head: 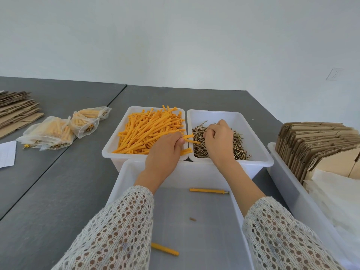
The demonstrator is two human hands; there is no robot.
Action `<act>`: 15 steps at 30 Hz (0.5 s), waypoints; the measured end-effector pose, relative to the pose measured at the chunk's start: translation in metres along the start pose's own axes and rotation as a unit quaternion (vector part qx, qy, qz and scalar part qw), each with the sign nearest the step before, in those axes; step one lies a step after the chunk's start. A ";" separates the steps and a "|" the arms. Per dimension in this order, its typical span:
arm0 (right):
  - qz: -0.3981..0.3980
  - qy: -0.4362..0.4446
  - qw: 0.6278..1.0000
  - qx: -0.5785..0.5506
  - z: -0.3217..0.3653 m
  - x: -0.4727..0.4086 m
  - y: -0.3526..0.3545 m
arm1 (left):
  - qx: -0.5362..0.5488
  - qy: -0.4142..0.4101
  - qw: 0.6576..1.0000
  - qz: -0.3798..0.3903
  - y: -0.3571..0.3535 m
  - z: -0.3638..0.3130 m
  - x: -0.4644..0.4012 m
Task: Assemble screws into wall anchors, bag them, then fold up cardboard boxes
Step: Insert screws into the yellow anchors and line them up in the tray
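On the desk [58,191], the left hand [163,151] grips orange anchors [188,137], right-hand fingers [211,131] pinch into the screws [220,145]; a few bags [48,133] are filled, boxes [315,143] still flat.

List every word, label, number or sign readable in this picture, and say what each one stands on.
No text can be read anywhere.
Paper sheet at the left edge: faint marks, too blurred to read.
Filled bags: no legible print.
Flat cardboard stacks, white bins: no print visible.
Wall plate: no marking visible.
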State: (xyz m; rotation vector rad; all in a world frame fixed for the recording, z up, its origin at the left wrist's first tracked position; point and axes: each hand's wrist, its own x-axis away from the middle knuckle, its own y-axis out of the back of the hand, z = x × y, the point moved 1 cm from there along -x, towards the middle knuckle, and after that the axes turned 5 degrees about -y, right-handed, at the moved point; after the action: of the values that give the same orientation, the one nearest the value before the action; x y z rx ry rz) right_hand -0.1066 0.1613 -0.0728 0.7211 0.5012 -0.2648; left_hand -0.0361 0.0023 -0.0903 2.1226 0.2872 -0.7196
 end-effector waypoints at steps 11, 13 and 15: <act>-0.001 0.016 1.000 0.020 -0.001 0.000 -0.001 | 0.009 -0.001 1.000 -0.012 0.001 0.000 0.001; -0.004 0.027 0.999 0.023 0.000 0.001 -0.001 | 0.010 0.004 1.000 -0.016 0.000 0.001 0.001; -0.005 0.037 0.999 0.025 0.000 0.001 0.000 | 0.016 0.014 0.999 -0.023 0.000 0.001 0.001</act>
State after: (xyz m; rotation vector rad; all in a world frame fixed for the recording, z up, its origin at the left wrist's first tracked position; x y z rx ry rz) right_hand -0.1055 0.1609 -0.0733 0.7784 0.5712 -0.2613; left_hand -0.0361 0.0015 -0.0913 2.1642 0.3441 -0.7253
